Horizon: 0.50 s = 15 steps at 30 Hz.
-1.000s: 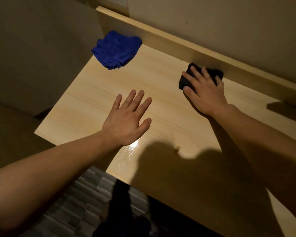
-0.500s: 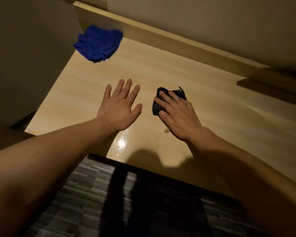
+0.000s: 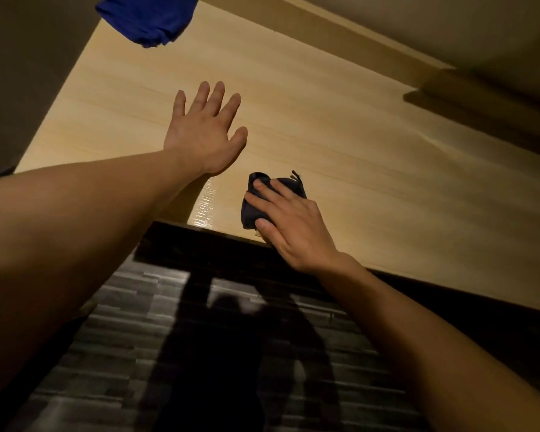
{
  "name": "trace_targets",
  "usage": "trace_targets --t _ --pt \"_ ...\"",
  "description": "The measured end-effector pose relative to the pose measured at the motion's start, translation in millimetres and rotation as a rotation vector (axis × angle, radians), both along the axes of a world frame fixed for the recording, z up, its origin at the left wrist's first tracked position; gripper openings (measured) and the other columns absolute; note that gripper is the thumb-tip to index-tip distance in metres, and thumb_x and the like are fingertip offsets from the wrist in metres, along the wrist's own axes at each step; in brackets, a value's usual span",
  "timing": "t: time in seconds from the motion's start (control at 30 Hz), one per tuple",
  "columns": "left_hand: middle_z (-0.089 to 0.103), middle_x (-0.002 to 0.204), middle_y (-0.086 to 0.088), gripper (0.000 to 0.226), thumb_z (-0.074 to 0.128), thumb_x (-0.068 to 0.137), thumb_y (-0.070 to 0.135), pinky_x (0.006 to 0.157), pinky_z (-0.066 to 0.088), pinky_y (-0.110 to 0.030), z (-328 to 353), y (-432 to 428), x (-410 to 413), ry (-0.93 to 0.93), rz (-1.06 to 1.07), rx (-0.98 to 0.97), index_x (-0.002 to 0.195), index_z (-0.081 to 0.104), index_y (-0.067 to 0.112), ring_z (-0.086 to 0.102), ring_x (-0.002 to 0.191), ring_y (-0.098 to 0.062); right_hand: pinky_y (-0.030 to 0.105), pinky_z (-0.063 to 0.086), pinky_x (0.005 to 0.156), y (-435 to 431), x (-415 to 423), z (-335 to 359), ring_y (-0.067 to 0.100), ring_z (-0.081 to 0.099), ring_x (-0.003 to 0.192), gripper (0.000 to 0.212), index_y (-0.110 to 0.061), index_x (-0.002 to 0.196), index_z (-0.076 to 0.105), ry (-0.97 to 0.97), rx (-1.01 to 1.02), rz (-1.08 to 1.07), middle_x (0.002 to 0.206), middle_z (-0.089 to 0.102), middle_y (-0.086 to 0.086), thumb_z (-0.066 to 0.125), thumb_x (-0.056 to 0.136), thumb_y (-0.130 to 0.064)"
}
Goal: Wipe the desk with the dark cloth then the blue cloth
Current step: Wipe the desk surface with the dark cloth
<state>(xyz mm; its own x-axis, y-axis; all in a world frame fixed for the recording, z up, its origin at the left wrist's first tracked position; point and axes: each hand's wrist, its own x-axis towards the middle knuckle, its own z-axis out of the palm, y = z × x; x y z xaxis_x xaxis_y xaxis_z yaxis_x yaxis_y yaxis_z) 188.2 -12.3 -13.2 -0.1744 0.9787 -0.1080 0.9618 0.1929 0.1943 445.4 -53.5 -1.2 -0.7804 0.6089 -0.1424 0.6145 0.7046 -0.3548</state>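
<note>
A light wooden desk (image 3: 340,126) fills the upper part of the view. My right hand (image 3: 293,229) presses the crumpled dark cloth (image 3: 251,207) flat on the desk right at its front edge, fingers spread over it. To its left my left hand (image 3: 205,129) lies flat on the desk, fingers apart, holding nothing. The blue cloth (image 3: 147,17) lies bunched in the far left corner, cut off by the top of the frame.
A raised wooden ledge (image 3: 371,35) runs along the back of the desk against the wall. A wall panel (image 3: 28,73) borders the left side. Below the front edge is a dark striped floor (image 3: 122,353) with my shadow.
My right hand has dragged the dark cloth from the back ledge toward me to the front edge. My left hand stayed flat on the desk. The view has tilted down.
</note>
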Motion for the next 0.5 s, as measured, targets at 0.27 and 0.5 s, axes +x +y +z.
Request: trace_targets --t 0.27,0.5 --pt "0.002 0.18 -0.007 0.077 0.012 0.104 0.066 0.13 -0.001 -0.062 -3 1 1 0.011 -0.017 0.005 0.172 0.009 0.029 -0.003 0.166 -0.03 0.037 0.03 0.099 -33 2 3 0.012 0.033 0.15 0.039 -0.03 0.143 0.058 0.164 -0.18 -0.139 0.158 0.048 -0.012 0.04 0.108 -0.036" --pt "-0.007 0.18 -0.007 0.077 0.01 0.104 0.068 0.129 -0.004 -0.062 -2 7 -1 0.016 -0.028 -0.069 0.171 -0.002 0.032 -0.01 0.165 -0.03 0.019 0.048 0.079 -37 4 35 0.011 0.068 0.085 0.026 -0.025 0.11 0.068 0.462 -0.608 -0.395 0.101 0.073 0.022 0.043 0.113 -0.021"
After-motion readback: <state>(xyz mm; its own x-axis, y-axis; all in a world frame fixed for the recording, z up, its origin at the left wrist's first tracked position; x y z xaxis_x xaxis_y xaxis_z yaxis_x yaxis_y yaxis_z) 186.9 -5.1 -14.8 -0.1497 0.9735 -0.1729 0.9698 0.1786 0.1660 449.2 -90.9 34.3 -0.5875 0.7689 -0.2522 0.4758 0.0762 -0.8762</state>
